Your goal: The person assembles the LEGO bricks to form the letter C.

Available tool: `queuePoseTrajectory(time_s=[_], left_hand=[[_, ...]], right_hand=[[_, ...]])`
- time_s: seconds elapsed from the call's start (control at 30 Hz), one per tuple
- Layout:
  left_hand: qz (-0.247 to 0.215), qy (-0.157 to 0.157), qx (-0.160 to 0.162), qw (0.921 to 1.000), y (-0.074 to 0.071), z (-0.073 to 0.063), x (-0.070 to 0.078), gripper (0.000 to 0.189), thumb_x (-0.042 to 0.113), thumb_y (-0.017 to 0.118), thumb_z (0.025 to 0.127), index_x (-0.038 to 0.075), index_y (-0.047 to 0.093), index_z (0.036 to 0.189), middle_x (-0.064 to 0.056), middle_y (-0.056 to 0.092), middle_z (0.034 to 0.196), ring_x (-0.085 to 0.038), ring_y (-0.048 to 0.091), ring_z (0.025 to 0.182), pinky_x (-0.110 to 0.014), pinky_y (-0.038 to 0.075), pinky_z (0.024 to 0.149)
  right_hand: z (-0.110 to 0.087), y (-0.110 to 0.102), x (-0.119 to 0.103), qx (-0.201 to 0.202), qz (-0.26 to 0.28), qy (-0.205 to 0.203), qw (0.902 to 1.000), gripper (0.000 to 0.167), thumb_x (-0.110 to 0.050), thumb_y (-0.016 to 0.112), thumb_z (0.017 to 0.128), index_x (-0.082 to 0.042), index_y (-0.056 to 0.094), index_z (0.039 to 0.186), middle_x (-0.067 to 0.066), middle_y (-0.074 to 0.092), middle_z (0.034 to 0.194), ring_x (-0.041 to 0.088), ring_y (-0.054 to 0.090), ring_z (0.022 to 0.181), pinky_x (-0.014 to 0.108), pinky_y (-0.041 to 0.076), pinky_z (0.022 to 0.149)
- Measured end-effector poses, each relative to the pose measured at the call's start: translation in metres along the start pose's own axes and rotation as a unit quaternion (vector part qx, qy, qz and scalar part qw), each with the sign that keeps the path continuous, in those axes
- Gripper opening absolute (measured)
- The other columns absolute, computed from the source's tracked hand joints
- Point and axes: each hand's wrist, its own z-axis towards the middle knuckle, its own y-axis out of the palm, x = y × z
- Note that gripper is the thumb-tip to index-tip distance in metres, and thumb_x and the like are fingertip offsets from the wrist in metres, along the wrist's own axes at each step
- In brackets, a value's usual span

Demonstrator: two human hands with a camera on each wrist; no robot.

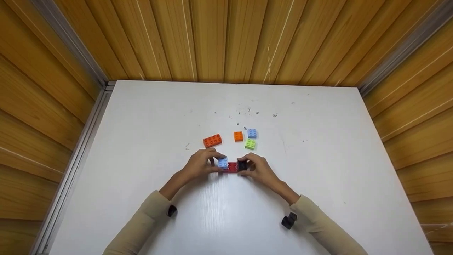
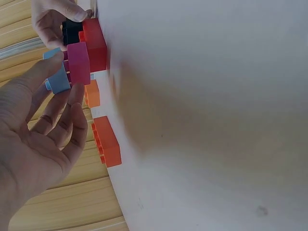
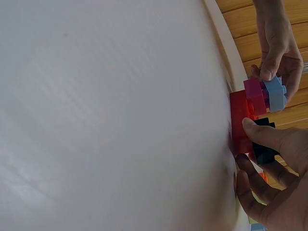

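My left hand (image 1: 200, 163) pinches a light blue toy building brick (image 1: 223, 163) between thumb and fingers. Under the blue brick is a magenta brick (image 2: 79, 63), stacked with it at the left end of a longer red brick (image 1: 232, 167). Whether the magenta brick is seated on the red one or just above it, I cannot tell. At the red brick's right end sits a black brick (image 1: 242, 165), gripped by the thumb and fingers of my right hand (image 1: 260, 169). In the right wrist view, the right thumb also touches the red brick's side (image 3: 239, 122).
Beyond the hands lie a long orange-red brick (image 1: 212, 141), a small orange brick (image 1: 238, 136), another light blue brick (image 1: 252, 133) and a lime green brick (image 1: 250, 143). All rest on a white table (image 1: 159, 117) bordered by wood-look panels (image 1: 208, 39) at the back and sides.
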Motion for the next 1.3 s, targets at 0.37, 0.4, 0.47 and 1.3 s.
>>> queuePoseTrajectory(time_s=[0.37, 0.4, 0.47, 1.3], left_hand=[[0.034, -0.027, -0.01, 0.999, 0.002, 0.005, 0.009, 0.037, 0.021, 0.09, 0.077, 0.013, 0.08, 0.112, -0.002, 0.073, 0.091, -0.014, 0.055, 0.075, -0.025, 0.041, 0.067], [0.033, -0.03, -0.011, 0.9989, 0.001, 0.006, 0.01, 0.037, 0.021, 0.091, 0.077, 0.013, 0.08, 0.111, -0.002, 0.073, 0.091, -0.013, 0.053, 0.075, -0.025, 0.041, 0.067], [0.032, -0.037, -0.014, 0.9987, 0.001, 0.008, 0.01, 0.038, 0.019, 0.091, 0.075, 0.013, 0.081, 0.111, -0.003, 0.073, 0.091, -0.012, 0.052, 0.074, -0.025, 0.041, 0.068], [0.019, -0.005, -0.06, 0.998, 0.004, 0.003, 0.009, 0.042, 0.021, 0.085, 0.084, 0.012, 0.069, 0.121, -0.008, 0.068, 0.11, -0.024, 0.062, 0.09, -0.034, 0.049, 0.078]], right_hand=[[-0.001, 0.0, 0.001, 0.001, 0.01, -0.001, 0.9999, 0.041, -0.008, 0.087, 0.078, -0.005, 0.072, 0.117, 0.011, 0.072, 0.11, 0.022, 0.06, 0.088, 0.026, 0.053, 0.074], [0.0, 0.0, 0.001, 0.001, 0.01, 0.0, 1.0, 0.041, -0.008, 0.087, 0.078, -0.005, 0.072, 0.117, 0.011, 0.072, 0.11, 0.023, 0.06, 0.088, 0.027, 0.053, 0.074], [0.0, -0.001, 0.001, 0.0, 0.013, 0.0, 0.9999, 0.041, -0.008, 0.087, 0.078, -0.004, 0.072, 0.117, 0.012, 0.072, 0.11, 0.024, 0.061, 0.088, 0.028, 0.053, 0.074], [-0.008, 0.0, 0.001, 0.012, 0.004, -0.019, 0.9997, 0.042, -0.005, 0.086, 0.078, -0.003, 0.071, 0.117, 0.014, 0.072, 0.106, 0.026, 0.065, 0.088, 0.028, 0.056, 0.074]])
